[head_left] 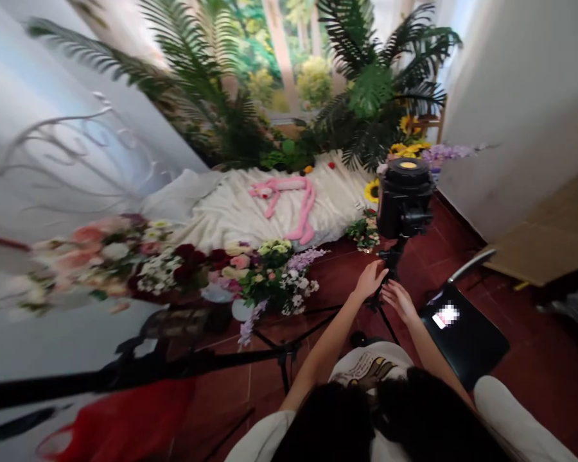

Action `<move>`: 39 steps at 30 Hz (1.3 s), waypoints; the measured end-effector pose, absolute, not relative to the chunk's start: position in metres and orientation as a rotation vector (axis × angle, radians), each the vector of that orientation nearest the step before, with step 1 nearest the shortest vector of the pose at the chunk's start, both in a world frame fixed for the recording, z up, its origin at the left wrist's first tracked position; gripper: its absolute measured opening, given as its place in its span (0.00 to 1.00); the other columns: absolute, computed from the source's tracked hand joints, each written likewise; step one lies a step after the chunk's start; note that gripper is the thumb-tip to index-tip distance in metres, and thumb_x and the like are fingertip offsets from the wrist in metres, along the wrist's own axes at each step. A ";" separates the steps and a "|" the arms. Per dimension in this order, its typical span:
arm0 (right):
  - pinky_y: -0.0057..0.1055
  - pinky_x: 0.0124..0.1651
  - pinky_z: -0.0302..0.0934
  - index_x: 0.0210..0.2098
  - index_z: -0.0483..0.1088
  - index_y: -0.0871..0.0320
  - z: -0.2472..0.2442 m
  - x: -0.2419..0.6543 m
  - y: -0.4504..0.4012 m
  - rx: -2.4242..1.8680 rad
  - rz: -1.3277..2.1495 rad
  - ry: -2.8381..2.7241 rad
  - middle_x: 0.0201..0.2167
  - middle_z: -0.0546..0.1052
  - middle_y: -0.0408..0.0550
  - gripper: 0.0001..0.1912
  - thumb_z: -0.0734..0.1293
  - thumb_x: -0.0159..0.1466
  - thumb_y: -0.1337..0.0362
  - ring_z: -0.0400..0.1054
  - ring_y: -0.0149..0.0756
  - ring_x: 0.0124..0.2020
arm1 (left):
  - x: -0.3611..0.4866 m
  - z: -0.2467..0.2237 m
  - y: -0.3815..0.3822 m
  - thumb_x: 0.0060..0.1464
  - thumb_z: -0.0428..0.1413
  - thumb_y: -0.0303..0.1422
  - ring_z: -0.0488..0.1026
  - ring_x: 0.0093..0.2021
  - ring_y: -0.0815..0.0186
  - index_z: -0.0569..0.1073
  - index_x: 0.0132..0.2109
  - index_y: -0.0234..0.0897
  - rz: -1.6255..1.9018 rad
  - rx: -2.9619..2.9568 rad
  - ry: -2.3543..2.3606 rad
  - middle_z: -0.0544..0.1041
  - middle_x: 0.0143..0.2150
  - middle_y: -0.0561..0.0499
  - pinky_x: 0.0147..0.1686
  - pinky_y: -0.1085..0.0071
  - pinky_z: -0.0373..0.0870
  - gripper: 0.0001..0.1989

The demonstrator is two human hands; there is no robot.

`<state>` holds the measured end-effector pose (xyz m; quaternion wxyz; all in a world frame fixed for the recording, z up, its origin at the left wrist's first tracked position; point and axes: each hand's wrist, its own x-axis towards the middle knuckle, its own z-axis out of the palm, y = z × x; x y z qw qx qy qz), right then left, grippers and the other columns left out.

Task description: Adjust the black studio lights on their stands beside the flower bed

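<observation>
A black studio light [404, 199] with a round yellow spot on its top stands on a dark light stand [390, 260] in front of me. My left hand [370, 282] is closed around the stand's upper part, just below the lamp. On the other side, my right hand [399, 300] is close by the stand, slightly lower, with its fingers stretched out and apart. Whether those fingers touch the stand is hard to make out. The stand's legs reach down to the red tiled floor.
A pink plush toy [282, 186] lies on a cream cloth [221, 205], bordered by artificial flowers [270, 269] and palms [366, 83]. A phone-like lit screen [446, 316] rests on a black chair [472, 340]. Dark poles [197, 362] and red fabric [125, 417] are at lower left.
</observation>
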<state>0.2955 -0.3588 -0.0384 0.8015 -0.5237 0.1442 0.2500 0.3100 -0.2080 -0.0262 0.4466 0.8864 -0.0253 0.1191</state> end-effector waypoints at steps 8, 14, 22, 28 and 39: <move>0.32 0.43 0.70 0.40 0.69 0.57 -0.022 0.308 -0.382 -1.074 0.468 0.277 0.35 0.80 0.49 0.10 0.66 0.58 0.64 0.76 0.34 0.36 | 0.349 -0.034 -0.249 0.58 0.45 0.47 0.73 0.44 0.61 0.70 0.46 0.34 0.194 2.125 -0.009 0.75 0.43 0.42 0.46 0.65 0.68 0.21; 0.35 0.48 0.67 0.34 0.71 0.60 -0.017 0.314 -0.382 -1.088 0.483 0.256 0.34 0.80 0.52 0.09 0.69 0.54 0.64 0.75 0.37 0.38 | 0.344 -0.033 -0.248 0.58 0.46 0.47 0.73 0.43 0.61 0.70 0.46 0.35 0.210 2.177 -0.018 0.75 0.43 0.43 0.45 0.67 0.68 0.21; 0.35 0.48 0.65 0.36 0.70 0.58 0.001 0.315 -0.381 -1.818 0.011 -0.019 0.33 0.78 0.47 0.14 0.70 0.48 0.68 0.73 0.36 0.36 | 0.342 -0.027 -0.249 0.59 0.45 0.47 0.73 0.44 0.61 0.71 0.45 0.35 0.164 2.205 0.006 0.75 0.42 0.43 0.45 0.67 0.68 0.21; 0.38 0.57 0.57 0.49 0.68 0.56 0.025 0.326 -0.368 -1.834 -0.105 -0.191 0.50 0.73 0.51 0.24 0.69 0.53 0.60 0.67 0.41 0.51 | 0.343 -0.033 -0.251 0.59 0.47 0.44 0.73 0.45 0.61 0.69 0.48 0.36 0.185 2.144 0.016 0.74 0.46 0.43 0.45 0.66 0.69 0.18; 0.45 0.60 0.53 0.42 0.75 0.58 0.069 0.357 -0.359 -1.860 -0.234 -0.268 0.40 0.79 0.49 0.18 0.71 0.53 0.57 0.72 0.43 0.44 | 0.339 -0.026 -0.250 0.60 0.47 0.38 0.74 0.46 0.59 0.62 0.55 0.37 0.134 2.155 0.082 0.73 0.48 0.42 0.43 0.66 0.69 0.18</move>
